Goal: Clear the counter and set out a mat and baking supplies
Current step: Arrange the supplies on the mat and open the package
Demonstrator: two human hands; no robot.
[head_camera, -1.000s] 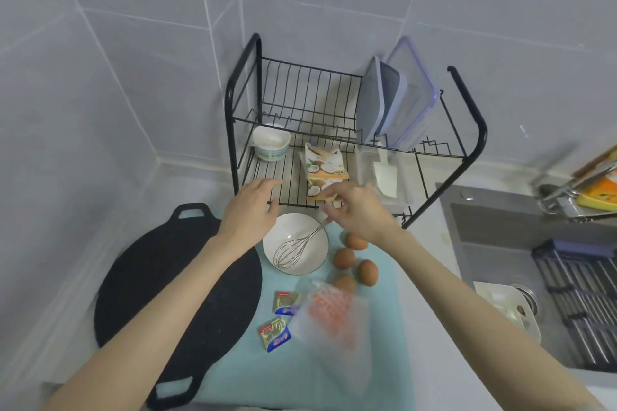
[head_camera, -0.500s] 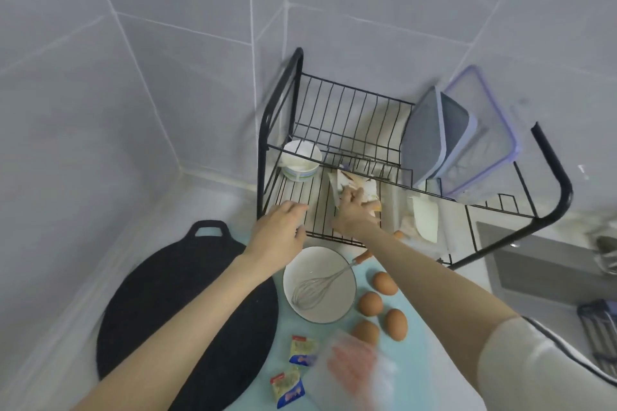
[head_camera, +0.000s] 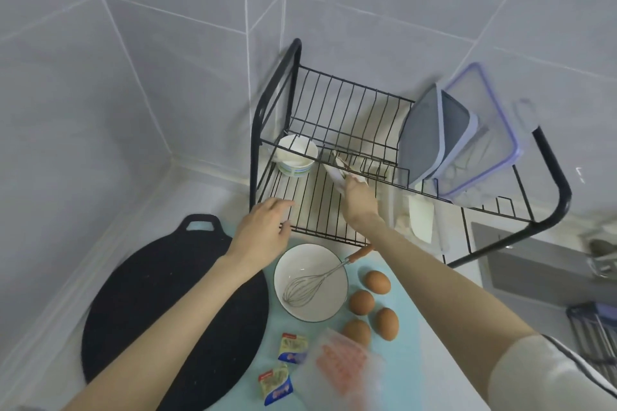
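Fingers of my right hand (head_camera: 359, 200) are closed round the printed paper packet (head_camera: 337, 167) on the lower shelf of the black wire dish rack (head_camera: 334, 130); my left hand (head_camera: 263, 230) rests loosely open on the shelf's front edge, holding nothing. I'd keep the packet level and draw it out under the upper tier, clear of the small white cup (head_camera: 297, 155). On the pale blue mat (head_camera: 410, 304) I count four brown eggs (head_camera: 376, 282), two foil sachets (head_camera: 292, 348), one white bowl (head_camera: 310, 282) and one wire whisk (head_camera: 309, 285).
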